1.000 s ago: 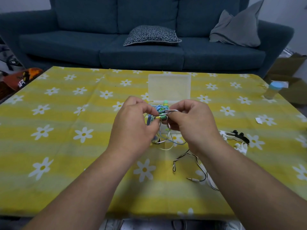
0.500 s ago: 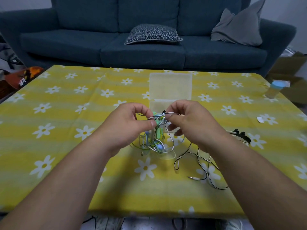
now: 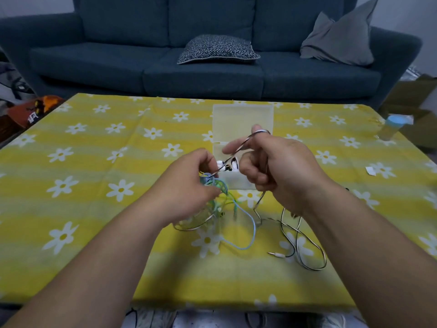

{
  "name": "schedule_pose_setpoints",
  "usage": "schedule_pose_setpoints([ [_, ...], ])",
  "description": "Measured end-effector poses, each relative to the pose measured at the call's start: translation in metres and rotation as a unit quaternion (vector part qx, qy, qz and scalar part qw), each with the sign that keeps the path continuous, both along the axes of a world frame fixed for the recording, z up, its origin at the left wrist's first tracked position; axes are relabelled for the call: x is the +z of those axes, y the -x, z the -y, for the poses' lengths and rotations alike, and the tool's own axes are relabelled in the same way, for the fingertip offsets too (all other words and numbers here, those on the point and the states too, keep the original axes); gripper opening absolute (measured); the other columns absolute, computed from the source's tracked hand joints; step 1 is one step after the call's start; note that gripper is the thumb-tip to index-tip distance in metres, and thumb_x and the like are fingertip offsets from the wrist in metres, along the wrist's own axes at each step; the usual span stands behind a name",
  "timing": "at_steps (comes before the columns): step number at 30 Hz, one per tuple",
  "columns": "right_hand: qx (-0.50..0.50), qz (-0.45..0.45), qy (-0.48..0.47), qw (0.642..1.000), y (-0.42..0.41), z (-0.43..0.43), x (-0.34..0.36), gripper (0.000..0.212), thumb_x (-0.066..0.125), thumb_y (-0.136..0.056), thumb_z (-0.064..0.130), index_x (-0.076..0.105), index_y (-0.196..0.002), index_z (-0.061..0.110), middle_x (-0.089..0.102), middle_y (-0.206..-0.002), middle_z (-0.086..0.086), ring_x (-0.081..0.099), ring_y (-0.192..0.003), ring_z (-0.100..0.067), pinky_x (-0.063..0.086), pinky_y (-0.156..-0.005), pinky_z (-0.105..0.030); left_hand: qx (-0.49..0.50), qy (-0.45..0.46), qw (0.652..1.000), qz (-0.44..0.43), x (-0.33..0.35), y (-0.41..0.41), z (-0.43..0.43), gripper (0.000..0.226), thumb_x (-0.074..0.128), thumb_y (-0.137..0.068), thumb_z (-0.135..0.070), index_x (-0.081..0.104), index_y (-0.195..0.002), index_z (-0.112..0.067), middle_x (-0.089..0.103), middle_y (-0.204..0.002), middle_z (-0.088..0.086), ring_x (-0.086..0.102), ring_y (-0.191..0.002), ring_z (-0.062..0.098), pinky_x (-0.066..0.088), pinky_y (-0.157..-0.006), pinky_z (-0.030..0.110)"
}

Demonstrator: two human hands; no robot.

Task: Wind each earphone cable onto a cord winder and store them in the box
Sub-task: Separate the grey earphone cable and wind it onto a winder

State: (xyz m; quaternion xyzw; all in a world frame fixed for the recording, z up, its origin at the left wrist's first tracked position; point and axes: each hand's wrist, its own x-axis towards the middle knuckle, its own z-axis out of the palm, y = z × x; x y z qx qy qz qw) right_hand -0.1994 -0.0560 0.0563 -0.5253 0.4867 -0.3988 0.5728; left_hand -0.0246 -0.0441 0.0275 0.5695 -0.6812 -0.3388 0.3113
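My left hand grips a tangle of blue and green earphone cables just above the table. My right hand has a black-and-white earphone cable hooked over its raised finger and drawn taut across to the tangle; its other fingers are curled. The rest of that cable trails on the cloth to its jack plug. A light blue cable loop lies below the tangle. Behind the hands sits the open translucent box, lid laid back, with white items inside.
The table wears a yellow daisy-print cloth. A blue-capped bottle stands at the far right edge and a paper scrap lies near it. A dark blue sofa with cushions stands beyond the table.
My hands have moved apart. The right hand lifted up and right, pulling the black-and-white cable out of the tangle, while the left hand stays on the bundle. The box has come into view between them.
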Motion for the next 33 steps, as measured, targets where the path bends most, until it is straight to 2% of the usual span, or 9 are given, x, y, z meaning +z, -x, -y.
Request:
schedule_pose_setpoints([
  [4, -0.001, 0.088, -0.040, 0.995, 0.006, 0.002, 0.006, 0.069, 0.025, -0.105, 0.048, 0.073, -0.092, 0.001, 0.065, -0.073, -0.019, 0.060, -0.062, -0.029, 0.034, -0.054, -0.031, -0.047, -0.007, 0.997, 0.057, 0.002, -0.001, -0.004, 0.040, 0.088, -0.068, -0.024, 0.060, -0.095, -0.028, 0.062, -0.090, -0.011, 0.052, -0.061, -0.002, 0.040, -0.055, 0.015],
  [9, -0.035, 0.165, -0.100, 0.981, 0.022, 0.005, 0.012, 0.067, 0.026, -0.102, 0.051, 0.064, -0.074, 0.004, 0.065, -0.076, -0.022, 0.070, -0.081, -0.039, 0.048, -0.068, -0.036, 0.008, 0.022, 0.999, 0.030, 0.003, -0.005, -0.002, 0.040, 0.081, -0.067, -0.052, 0.067, -0.101, -0.036, 0.058, -0.101, -0.009, 0.054, -0.072, 0.000, 0.042, -0.066, 0.022],
  [12, -0.045, 0.170, -0.099, 0.979, 0.022, 0.003, 0.011, 0.044, 0.033, -0.101, 0.026, 0.056, -0.070, 0.004, 0.064, -0.072, -0.020, 0.069, -0.086, -0.042, 0.051, -0.077, -0.040, 0.056, 0.040, 0.997, -0.039, 0.004, -0.006, 0.000, 0.012, 0.074, -0.083, -0.035, 0.073, -0.090, -0.026, 0.054, -0.075, -0.011, 0.043, -0.047, 0.001, 0.033, -0.049, 0.013],
  [14, -0.045, 0.178, -0.078, 0.980, 0.021, 0.002, 0.010, 0.034, 0.032, -0.093, 0.003, 0.056, -0.069, 0.001, 0.066, -0.071, -0.021, 0.069, -0.089, -0.043, 0.052, -0.086, -0.044, 0.064, 0.048, 0.997, -0.021, 0.004, -0.007, 0.001, 0.010, 0.079, -0.080, -0.023, 0.070, -0.078, -0.021, 0.047, -0.058, -0.013, 0.038, -0.042, 0.003, 0.028, -0.043, 0.013],
  [18, -0.021, 0.173, -0.028, 0.984, 0.018, 0.001, 0.007, 0.036, 0.029, -0.081, -0.014, 0.064, -0.074, -0.010, 0.066, -0.078, -0.030, 0.070, -0.094, -0.043, 0.056, -0.091, -0.046, 0.035, 0.075, 0.996, 0.029, 0.006, -0.004, 0.001, 0.030, 0.084, -0.074, -0.029, 0.066, -0.097, -0.031, 0.054, -0.062, -0.007, 0.046, -0.051, 0.003, 0.036, -0.053, 0.022],
  [21, 0.008, 0.171, -0.012, 0.985, 0.017, -0.001, 0.006, 0.036, 0.027, -0.075, -0.016, 0.063, -0.078, -0.013, 0.066, -0.076, -0.031, 0.068, -0.094, -0.046, 0.055, -0.095, -0.048, 0.064, 0.105, 0.991, 0.057, 0.006, 0.000, 0.003, 0.021, 0.079, -0.079, -0.037, 0.072, -0.099, -0.035, 0.047, -0.062, -0.008, 0.046, -0.055, 0.005, 0.033, -0.054, 0.026],
  [26, 0.058, 0.168, -0.021, 0.984, 0.016, -0.004, 0.007, 0.025, 0.046, -0.069, -0.005, 0.070, -0.072, -0.006, 0.069, -0.077, -0.025, 0.070, -0.089, -0.042, 0.057, -0.090, -0.046, 0.048, 0.147, 0.982, 0.108, 0.004, 0.004, -0.001, 0.009, 0.072, -0.085, -0.031, 0.063, -0.085, -0.032, 0.055, -0.092, -0.012, 0.052, -0.088, 0.010, 0.037, -0.073, 0.026],
  [28, 0.012, 0.112, -0.026, 0.993, 0.017, -0.001, 0.007, 0.018, 0.052, -0.075, -0.008, 0.067, -0.068, -0.002, 0.067, -0.069, -0.019, 0.071, -0.081, -0.038, 0.057, -0.086, -0.046, 0.049, 0.144, 0.984, 0.097, 0.005, 0.002, -0.001, 0.009, 0.069, -0.085, -0.026, 0.060, -0.082, -0.026, 0.063, -0.082, -0.010, 0.056, -0.076, 0.009, 0.041, -0.066, 0.024],
  [33, -0.077, -0.062, 0.008, 0.995, 0.018, 0.007, -0.003, 0.023, 0.057, -0.084, -0.002, 0.058, -0.061, 0.002, 0.055, -0.054, -0.011, 0.059, -0.051, -0.025, 0.048, -0.058, -0.031, 0.066, 0.138, 0.984, 0.092, 0.010, -0.003, 0.000, 0.024, 0.062, -0.083, -0.010, 0.067, -0.095, -0.029, 0.063, -0.061, -0.007, 0.057, -0.058, 0.007, 0.046, -0.058, 0.028],
])
